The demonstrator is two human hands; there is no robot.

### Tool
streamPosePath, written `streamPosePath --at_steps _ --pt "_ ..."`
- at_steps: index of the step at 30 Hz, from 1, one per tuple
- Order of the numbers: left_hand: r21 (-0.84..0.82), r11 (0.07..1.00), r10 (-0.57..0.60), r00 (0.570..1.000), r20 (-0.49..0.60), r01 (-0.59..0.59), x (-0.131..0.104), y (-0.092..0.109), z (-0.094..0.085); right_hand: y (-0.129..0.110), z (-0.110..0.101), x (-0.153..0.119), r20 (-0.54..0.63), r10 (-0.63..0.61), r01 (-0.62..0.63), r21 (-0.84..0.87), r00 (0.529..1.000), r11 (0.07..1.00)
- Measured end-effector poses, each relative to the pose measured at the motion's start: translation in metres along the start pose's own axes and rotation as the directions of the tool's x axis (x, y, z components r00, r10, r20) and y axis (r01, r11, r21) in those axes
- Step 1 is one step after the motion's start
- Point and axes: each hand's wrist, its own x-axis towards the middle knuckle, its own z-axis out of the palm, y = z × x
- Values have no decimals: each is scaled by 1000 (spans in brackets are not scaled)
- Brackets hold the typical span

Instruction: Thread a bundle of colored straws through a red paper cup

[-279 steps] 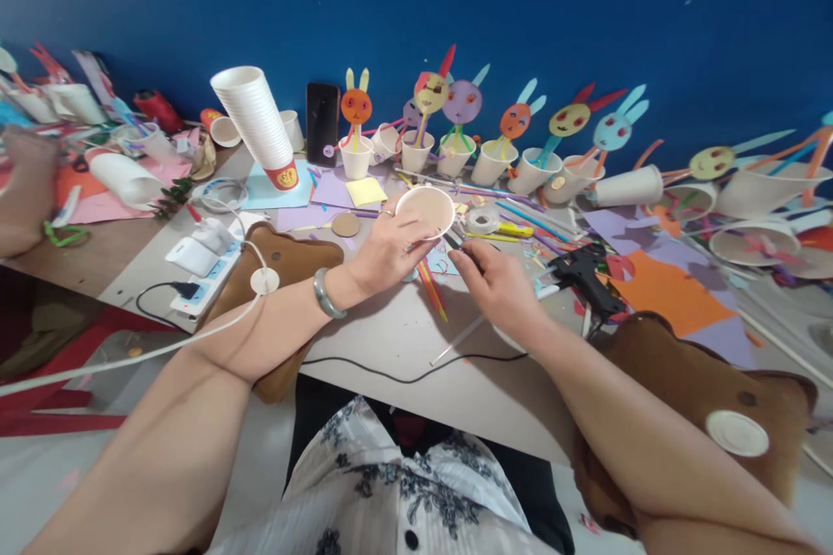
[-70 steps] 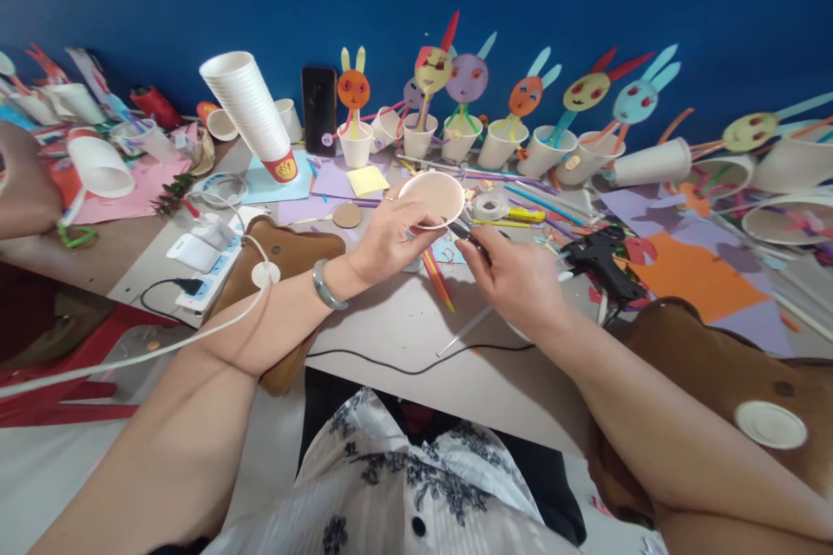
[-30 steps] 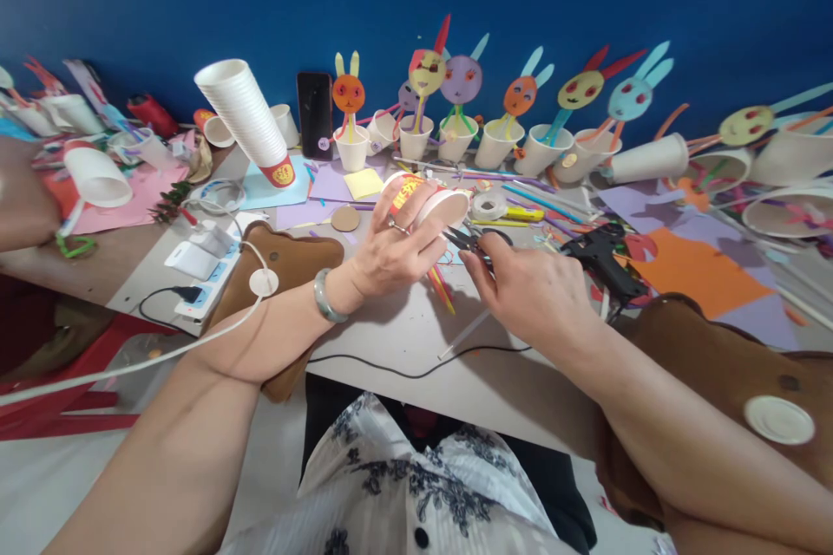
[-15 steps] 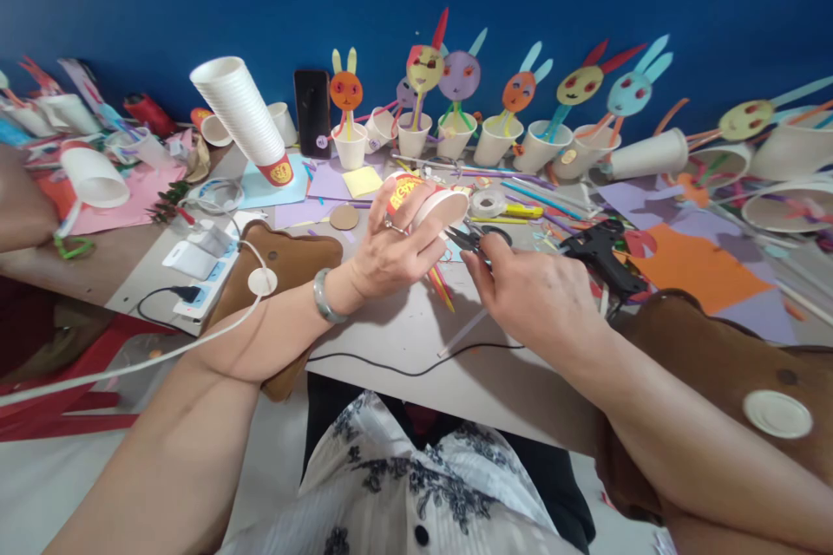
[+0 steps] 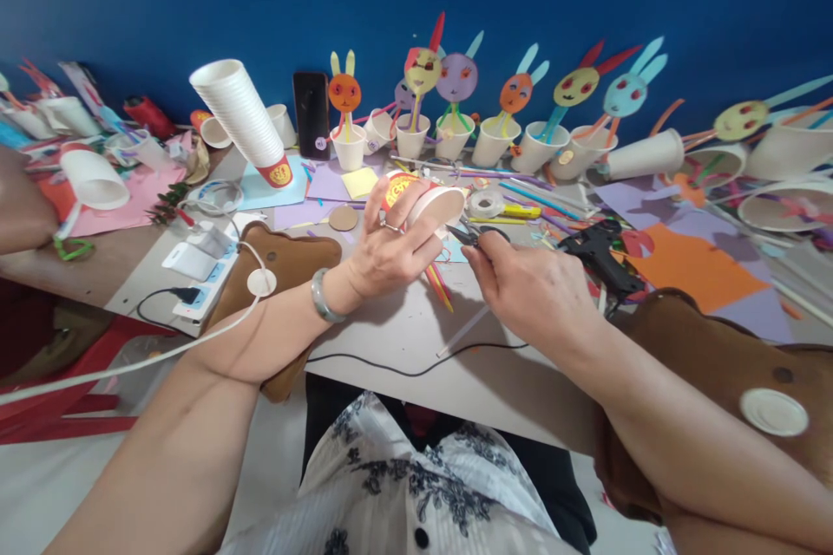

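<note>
My left hand [image 5: 392, 253] is wrapped round a red and white paper cup [image 5: 437, 208], tilted with its round end toward me and to the right. In my right hand [image 5: 530, 277] I grip dark scissors [image 5: 469, 234] by the handles, the blades pointing left at the cup's edge. Whether the tips touch or pierce the cup cannot be made out. Under the cup, red and yellow strips [image 5: 441, 288] stick out toward me; what they are attached to is hidden.
Paper cups with rabbit faces [image 5: 456, 137] line the blue wall. A leaning cup stack [image 5: 238, 117] and phone [image 5: 311, 114] stand left of them. A black glue gun [image 5: 602, 256] lies right, near orange paper [image 5: 699, 269]. A power strip [image 5: 206, 282] and brown cushions [image 5: 277, 256] flank my arms.
Hands, cup and scissors hold almost the same pose. The whole view has shifted very slightly, and the scissors remain against or close to the cup's edge.
</note>
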Motion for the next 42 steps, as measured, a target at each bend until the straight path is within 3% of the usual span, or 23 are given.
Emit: streamPosePath --at_steps 5,14,18,27,32,38,42 --pt "-118 989 -80 994 73 88 0 -2 -2 1 0 -1 -66 25 -23 34 997 999" --pt "-145 986 -68 993 102 82 0 -1 0 0 0 -3 -41 42 -43 -27 998 999" --pt "-184 982 -28 995 95 45 1 -1 -1 0 -2 -4 -19 32 -33 -36 999 999" --pt "-63 993 104 993 63 -100 4 0 -7 2 -8 -3 22 -5 6 -40 1000 999" --pt "-125 991 61 989 134 -44 3 -1 -7 4 -9 -3 44 -12 14 -37 999 999" --pt "-176 984 24 997 79 -10 -1 -1 -1 5 -7 -3 26 -27 28 -30 999 999" --pt "-86 996 -27 998 53 31 -4 -1 2 3 -7 -4 -27 12 -12 -2 1000 1000"
